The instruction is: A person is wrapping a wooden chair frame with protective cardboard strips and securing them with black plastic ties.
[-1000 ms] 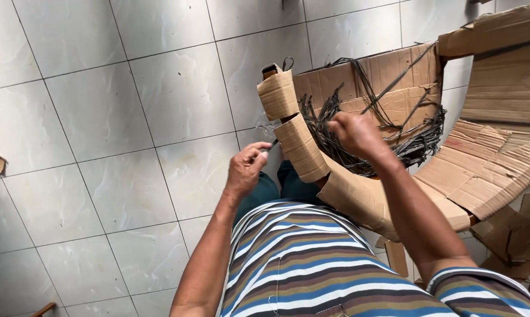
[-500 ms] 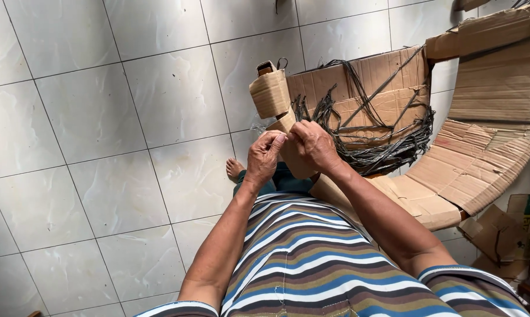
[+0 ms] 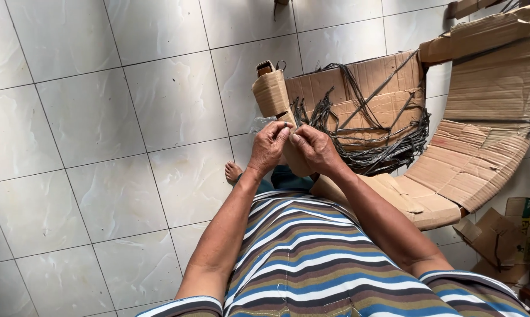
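My left hand [image 3: 269,147] and my right hand [image 3: 315,148] meet in front of my chest, fingertips pinched together on a thin dark strip. They hover just above a cardboard-wrapped frame arm [image 3: 272,94] that slants up from my lap. Behind the hands lies a tangled bundle of dark strips [image 3: 375,138] on a flattened cardboard sheet [image 3: 367,82]. How the strip runs between my fingers is hidden. My striped shirt [image 3: 312,258] fills the lower middle.
A curved cardboard-covered seat shape [image 3: 482,141] sweeps along the right side. Loose cardboard scraps [image 3: 502,235] lie at the lower right. My bare foot [image 3: 234,172] rests on the pale tiled floor [image 3: 100,117], which spreads across the left.
My right hand came away from the strip bundle and moved left to meet my left hand. The left hand rose from beside my knee. Both now pinch together.
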